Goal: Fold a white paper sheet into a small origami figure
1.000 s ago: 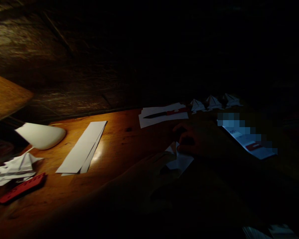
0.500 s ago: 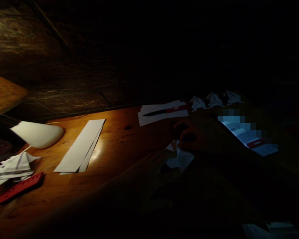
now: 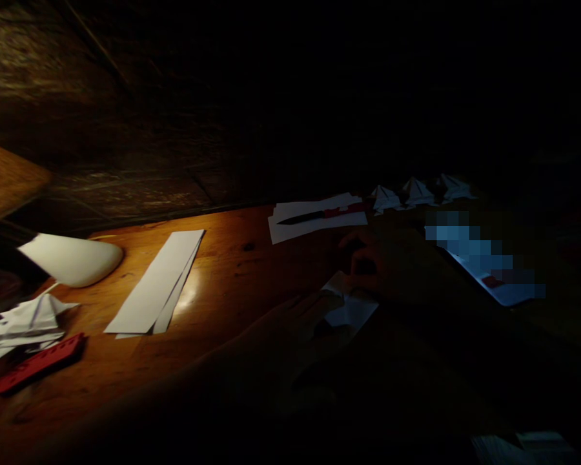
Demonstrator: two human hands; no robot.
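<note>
A small piece of folded white paper (image 3: 351,311) lies in deep shadow near the middle of the wooden table. My left hand (image 3: 303,316) reaches in from the left, with its fingers over the paper's left part and its thumb along the lower edge, holding it. At the paper's upper edge, my right hand (image 3: 368,265) has curled fingers pinching it. Darkness hides most of both palms and the exact finger contact. Beyond my hands, a knife (image 3: 322,216) with a dark blade and red handle rests on white paper sheets (image 3: 290,234).
Several folded paper shapes (image 3: 419,192) stand at the back right, near a lit phone (image 3: 479,258). Leftward lie white paper strips (image 3: 157,284), a white lamp shade (image 3: 72,259), crumpled paper (image 3: 33,320) and a red perforated object (image 3: 41,365). A dark wall (image 3: 140,187) borders the table.
Both hands stay on the folded paper; its raised flap near the right fingers now looks flatter. The view has shifted slightly. Other things on the table have not moved.
</note>
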